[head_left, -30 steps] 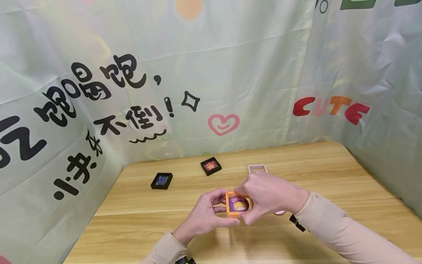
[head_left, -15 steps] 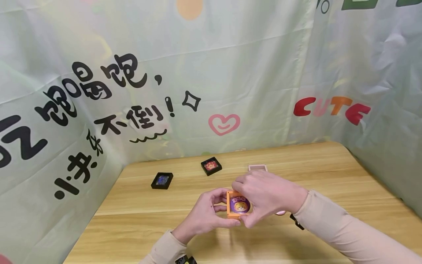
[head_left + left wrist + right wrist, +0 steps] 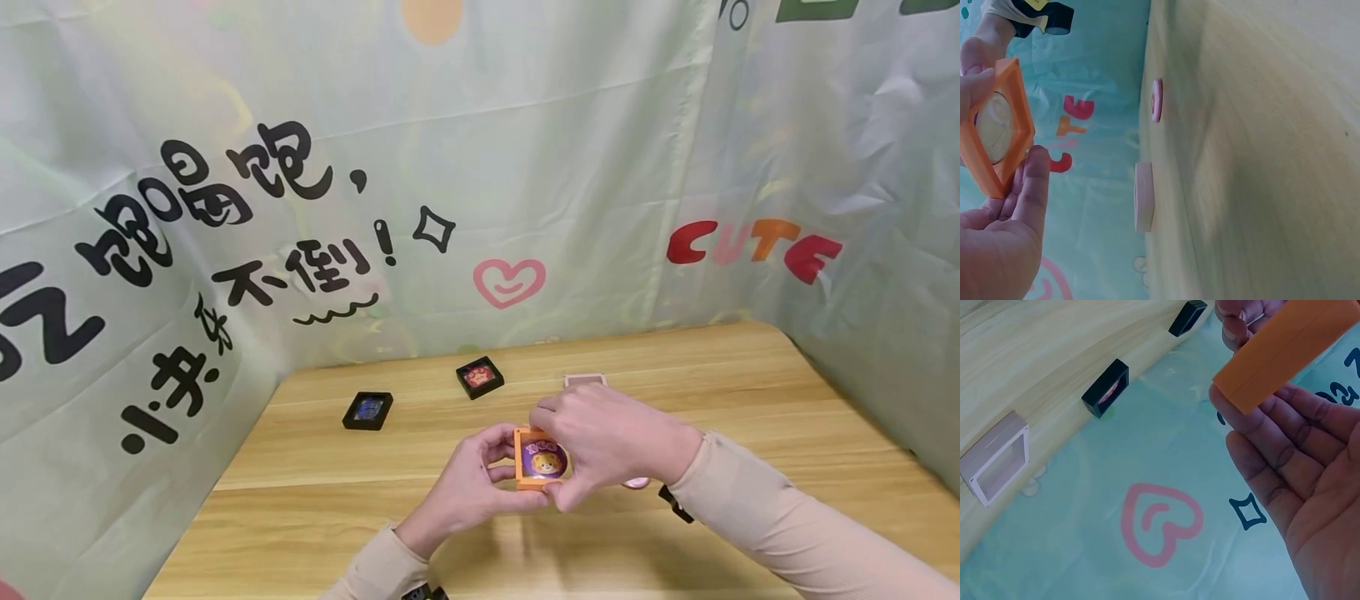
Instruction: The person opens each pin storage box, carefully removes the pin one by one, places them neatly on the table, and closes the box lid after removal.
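Above the table, both hands hold a small orange display frame (image 3: 528, 483) with a round purple badge (image 3: 543, 462) showing a yellow bear inside it. My left hand (image 3: 468, 487) grips the frame's left side, thumb along the bottom edge. From the right, my right hand (image 3: 600, 429) pinches it between thumb below and fingers above, covering its right edge. In the left wrist view the badge's plain pale back (image 3: 994, 128) shows through the frame. The right wrist view shows the frame's closed orange side (image 3: 1282, 356) resting against the right fingers (image 3: 1266, 422).
Two black display frames stand at the back of the wooden table (image 3: 300, 500), one with a blue insert (image 3: 368, 408), one with a red paw insert (image 3: 480, 377). A pink frame (image 3: 585, 380) and a round pink badge (image 3: 637, 483) are partly hidden behind the right hand.
The orange frame has tilted slightly in the hands. The right fingers have shifted a little along its top edge, and both hands keep hold of it.
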